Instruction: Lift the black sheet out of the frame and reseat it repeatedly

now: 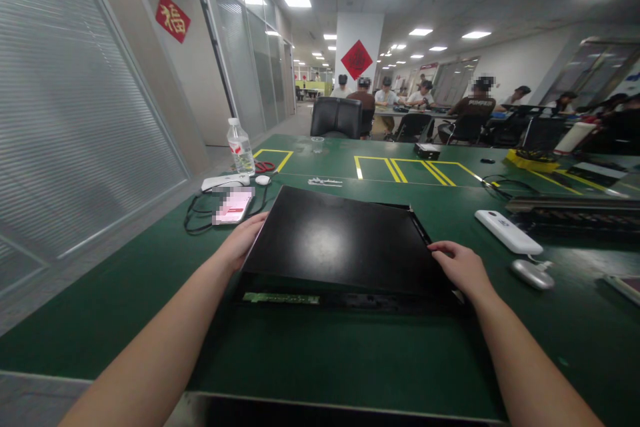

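A flat black screen panel (pixel 333 240) lies in front of me, slightly tilted, its left side raised above a dark frame (pixel 400 302). A green circuit board strip (pixel 281 298) shows along the frame's near edge. My left hand (pixel 245 240) is closed on the panel's left edge, with the fingertips partly hidden behind it. On the other side, my right hand (pixel 460 267) has its fingers closed at the right edge, where panel and frame meet. Which of the two layers those fingers grip is hard to make out; the panel's edge is nearest.
To the left are a water bottle (pixel 241 147), red-handled scissors (pixel 265 166), a phone (pixel 234 205) and a black cable. On the right lie a white power bank (pixel 507 232) and a silver mouse-shaped device (pixel 532 274). Yellow tape marks the green table (pixel 125 300). Several people sit farther back.
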